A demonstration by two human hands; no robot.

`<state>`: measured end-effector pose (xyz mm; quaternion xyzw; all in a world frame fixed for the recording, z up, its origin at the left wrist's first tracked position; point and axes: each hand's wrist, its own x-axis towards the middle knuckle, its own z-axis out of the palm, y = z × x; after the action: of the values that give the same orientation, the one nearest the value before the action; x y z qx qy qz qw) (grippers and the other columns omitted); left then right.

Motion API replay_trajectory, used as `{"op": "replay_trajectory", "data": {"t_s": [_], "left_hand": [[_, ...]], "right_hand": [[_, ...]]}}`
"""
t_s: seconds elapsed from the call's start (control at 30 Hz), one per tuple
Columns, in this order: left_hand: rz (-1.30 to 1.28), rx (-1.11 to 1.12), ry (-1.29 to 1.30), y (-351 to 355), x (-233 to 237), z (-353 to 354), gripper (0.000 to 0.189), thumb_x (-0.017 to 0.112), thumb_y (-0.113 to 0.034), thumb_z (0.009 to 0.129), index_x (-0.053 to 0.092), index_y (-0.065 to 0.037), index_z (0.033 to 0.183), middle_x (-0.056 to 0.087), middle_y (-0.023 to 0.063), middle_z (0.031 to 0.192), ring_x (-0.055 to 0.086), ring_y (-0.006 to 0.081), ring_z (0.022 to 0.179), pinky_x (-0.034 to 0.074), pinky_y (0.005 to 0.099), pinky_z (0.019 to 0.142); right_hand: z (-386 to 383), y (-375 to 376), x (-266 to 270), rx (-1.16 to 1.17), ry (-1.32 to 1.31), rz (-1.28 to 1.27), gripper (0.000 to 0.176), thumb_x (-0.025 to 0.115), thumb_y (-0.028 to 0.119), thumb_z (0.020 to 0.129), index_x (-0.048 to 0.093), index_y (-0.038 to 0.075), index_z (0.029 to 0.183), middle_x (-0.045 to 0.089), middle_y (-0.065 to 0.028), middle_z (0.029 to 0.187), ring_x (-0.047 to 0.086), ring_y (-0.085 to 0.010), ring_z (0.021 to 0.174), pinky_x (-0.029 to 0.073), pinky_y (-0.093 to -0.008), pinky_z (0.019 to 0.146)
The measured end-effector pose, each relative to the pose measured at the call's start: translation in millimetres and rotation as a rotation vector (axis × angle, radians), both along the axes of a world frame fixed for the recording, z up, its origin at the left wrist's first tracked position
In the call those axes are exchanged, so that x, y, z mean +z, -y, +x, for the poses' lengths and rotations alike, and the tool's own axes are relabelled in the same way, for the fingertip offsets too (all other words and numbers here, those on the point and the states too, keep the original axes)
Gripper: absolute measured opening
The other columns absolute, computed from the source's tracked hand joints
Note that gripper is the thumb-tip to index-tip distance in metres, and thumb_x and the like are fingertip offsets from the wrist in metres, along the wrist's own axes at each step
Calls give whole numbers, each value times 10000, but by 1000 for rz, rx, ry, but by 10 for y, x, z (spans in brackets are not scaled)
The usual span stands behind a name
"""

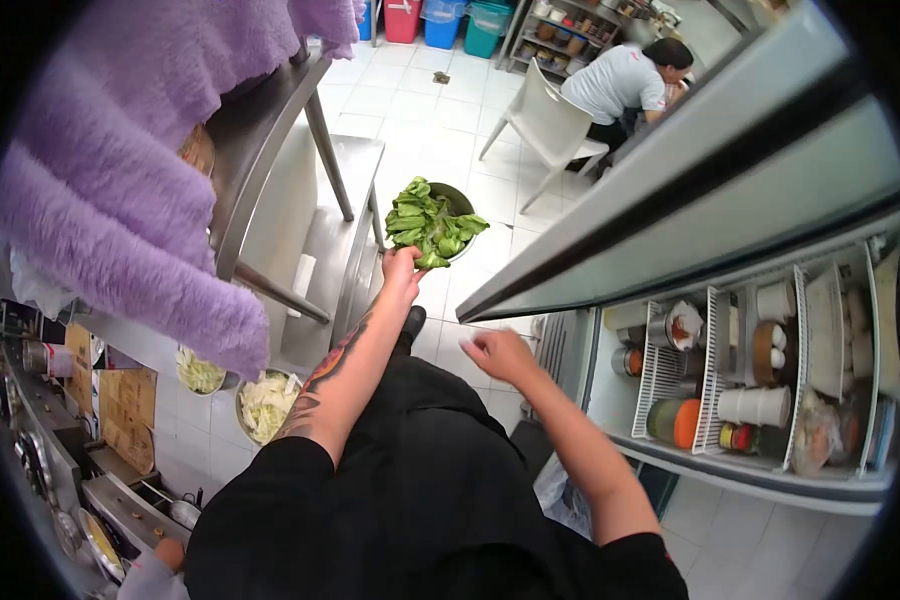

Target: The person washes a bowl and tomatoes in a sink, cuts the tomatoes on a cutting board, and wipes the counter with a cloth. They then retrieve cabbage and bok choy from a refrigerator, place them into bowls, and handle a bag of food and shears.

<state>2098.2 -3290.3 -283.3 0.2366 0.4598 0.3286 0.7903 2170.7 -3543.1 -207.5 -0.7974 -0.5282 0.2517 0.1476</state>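
Note:
My left hand [402, 268] is closed at the near edge of a round metal bowl [458, 198], carrying it out in front of me above the tiled floor. Leafy greens [432, 222] fill the bowl and spill over its rim; some leaves lie against my fingers. My right hand [502, 354] is in the air beside the lower edge of an open fridge door [660, 190], apart from it. It holds nothing, and its thumb is out from the loosely bent fingers.
On my right, the open fridge has wire racks [710, 370] with tubs, eggs and jars. Left stand a steel table [255, 150] draped with purple cloth [120, 190] and two bowls of chopped cabbage [268, 405]. Ahead, a person [620, 90] sits on a white chair [540, 120].

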Motion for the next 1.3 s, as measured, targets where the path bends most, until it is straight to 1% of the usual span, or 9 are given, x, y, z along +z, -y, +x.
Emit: {"op": "replay_trajectory", "data": {"t_s": [0.13, 0.23, 0.33, 0.53, 0.8, 0.87, 0.93, 1.07, 1.3], "left_hand": [[-50, -51, 25, 377, -51, 69, 452, 585, 48, 762, 530, -57, 1199, 582, 120, 1184, 602, 304, 1072, 586, 534, 857], [-45, -110, 52, 396, -198, 265, 472, 575, 67, 765, 508, -60, 1214, 576, 127, 1189, 599, 313, 1081, 590, 549, 850], [15, -100, 76, 193, -169, 330, 482, 570, 79, 772, 512, -79, 1223, 576, 130, 1200, 591, 324, 1086, 571, 561, 863], [-94, -110, 22, -629, -673, 1307, 488, 562, 78, 776, 537, -95, 1231, 573, 120, 1224, 569, 337, 1113, 546, 544, 876], [-226, -57, -35, -1915, -1387, 1943, 528, 524, 88, 790, 504, -73, 1292, 555, 138, 1279, 592, 341, 1117, 576, 507, 880], [-233, -5, -48, -2217, -1387, 2079, 512, 528, 80, 788, 511, -63, 1279, 571, 141, 1258, 612, 336, 1081, 584, 495, 856], [-193, -13, -116, -2568, -1367, 2241, 500, 538, 63, 791, 518, -67, 1273, 598, 127, 1214, 625, 312, 1064, 586, 482, 842], [-159, 30, -185, -3199, -1286, 2213, 462, 562, 48, 782, 562, -80, 1226, 631, 87, 1161, 625, 262, 1052, 576, 463, 819], [-64, 166, -251, -3825, -742, 1816, 454, 576, 69, 777, 598, -55, 1213, 636, 111, 1130, 629, 267, 1038, 577, 508, 841]], "right_hand": [[-59, 1469, -914, -352, -202, 18, 360, 710, 366, 915, 734, 49, 1084, 746, -168, 916, 719, -331, 788, 554, -430, 696], [-79, 1977, -1083, -843, -600, -12, 775, 799, 415, 851, 496, 13, 1441, 639, -162, 1347, 710, -272, 1029, 535, -394, 932], [-347, 2471, -1943, -762, -421, 273, 612, 869, 187, 805, 586, 2, 1315, 657, -141, 1240, 665, -230, 1060, 553, -346, 907], [-282, 3099, -292, -1414, -512, 183, 627, 847, 88, 810, 582, 31, 1375, 651, -77, 1281, 632, -218, 1158, 517, -359, 1002], [-385, 3357, 358, -2357, -662, 210, 363, 636, 216, 986, 615, -13, 1267, 641, -143, 1263, 639, -247, 1150, 557, -403, 954], [-488, 3409, 131, -2243, -1012, 359, 475, 688, 375, 946, 603, 91, 1317, 645, -72, 1276, 635, -245, 1108, 504, -516, 956], [-333, 3150, -526, -2258, -1408, 165, 291, 605, 191, 980, 615, -1, 1199, 653, -124, 1079, 669, -242, 992, 567, -385, 819], [999, 2242, -2277, -1698, -940, -101, 325, 652, 227, 982, 599, 17, 1224, 647, -29, 879, 677, -207, 844, 553, -332, 741], [4666, -2460, -1294, -635, -797, -157, 365, 589, 249, 1030, 579, 55, 1339, 734, -108, 1118, 691, -184, 941, 537, -310, 796]]}}
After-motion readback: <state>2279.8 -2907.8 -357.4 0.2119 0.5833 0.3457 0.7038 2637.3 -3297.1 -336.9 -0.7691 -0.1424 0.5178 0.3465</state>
